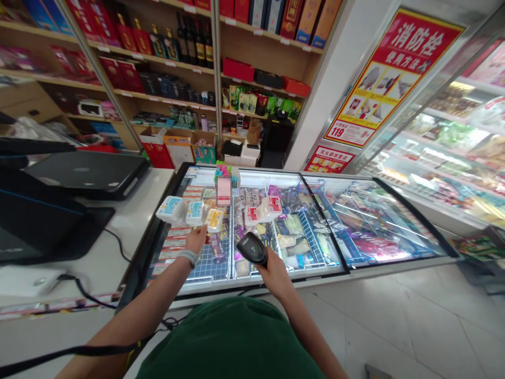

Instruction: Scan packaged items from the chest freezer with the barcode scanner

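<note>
My right hand point(271, 267) is wrapped round the handle of a black barcode scanner point(251, 248), held above the glass top of a chest freezer point(292, 274). At the near edge of a white pack with a yellow label point(214, 220) is my left hand point(197, 240), its fingers pressed together; whether they grip the pack cannot be made out. Beside that pack lie two white packs with blue labels, one nearer point(195, 211) and one further left point(171, 208). Packs with red labels point(273, 207) rest on the glass right of centre.
A counter point(147, 217) on the left bears a black terminal point(43, 210) and cables. Shelves point(158, 58) with bottles and boxes stand behind the freezer. A white pillar point(335, 68) with a red poster point(394, 73) and a lit display fridge point(453, 137) are at the right.
</note>
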Demonstrator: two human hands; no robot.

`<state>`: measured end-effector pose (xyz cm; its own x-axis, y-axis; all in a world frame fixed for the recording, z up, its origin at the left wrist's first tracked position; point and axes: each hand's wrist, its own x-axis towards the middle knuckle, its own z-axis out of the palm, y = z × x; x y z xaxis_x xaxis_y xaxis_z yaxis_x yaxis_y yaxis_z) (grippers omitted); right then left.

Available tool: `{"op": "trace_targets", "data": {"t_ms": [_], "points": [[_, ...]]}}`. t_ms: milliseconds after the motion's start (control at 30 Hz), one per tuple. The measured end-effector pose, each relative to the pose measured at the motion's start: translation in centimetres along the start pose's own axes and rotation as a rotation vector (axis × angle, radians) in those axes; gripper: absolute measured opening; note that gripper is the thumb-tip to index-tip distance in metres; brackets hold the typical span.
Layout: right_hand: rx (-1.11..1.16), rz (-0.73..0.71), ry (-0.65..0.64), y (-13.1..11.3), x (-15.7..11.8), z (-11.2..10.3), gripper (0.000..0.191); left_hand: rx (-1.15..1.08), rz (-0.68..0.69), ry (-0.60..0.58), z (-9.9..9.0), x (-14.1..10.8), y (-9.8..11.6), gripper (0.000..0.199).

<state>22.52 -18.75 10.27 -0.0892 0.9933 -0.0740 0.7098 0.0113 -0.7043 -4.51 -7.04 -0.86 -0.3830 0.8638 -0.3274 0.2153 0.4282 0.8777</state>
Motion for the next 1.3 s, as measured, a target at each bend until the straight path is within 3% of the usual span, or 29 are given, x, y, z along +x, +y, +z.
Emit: {"op": "trace_targets", "data": {"t_ms": [133, 300, 533, 767, 1033, 1300], "points": [[0.019, -0.004, 0.019, 0.7, -0.1, 0.2, 0.02, 0.028, 0.004, -0.179, 1.7, -0.9, 1.1, 0.038], [0.052, 0.032, 0.039, 1.4, -0.9, -0.1, 0.022, 0.089, -0.034, -0.348, 5.6, -0.5, 2.6, 0.039], [0.06, 0.147, 0.089, 1.9, -2.6, -0.6, 0.02, 0.219, -0.17, -0.44, 11.3, 2.1, 4.0, 0.033], [0.074, 0.259, 0.099, 2.1, -4.0, -0.6, 0.016, 0.29, -0.279, -0.456, 15.1, 3.8, 4.8, 0.035], [0.072, 0.301, 0.112, 1.7, -4.2, -1.0, 0.015, 0.321, -0.303, -0.474, 16.6, 4.2, 5.0, 0.038], [0.064, 0.258, 0.119, 2.0, -3.6, -0.5, 0.015, 0.213, -0.291, -0.472, 14.6, 3.0, 4.6, 0.038]]}}
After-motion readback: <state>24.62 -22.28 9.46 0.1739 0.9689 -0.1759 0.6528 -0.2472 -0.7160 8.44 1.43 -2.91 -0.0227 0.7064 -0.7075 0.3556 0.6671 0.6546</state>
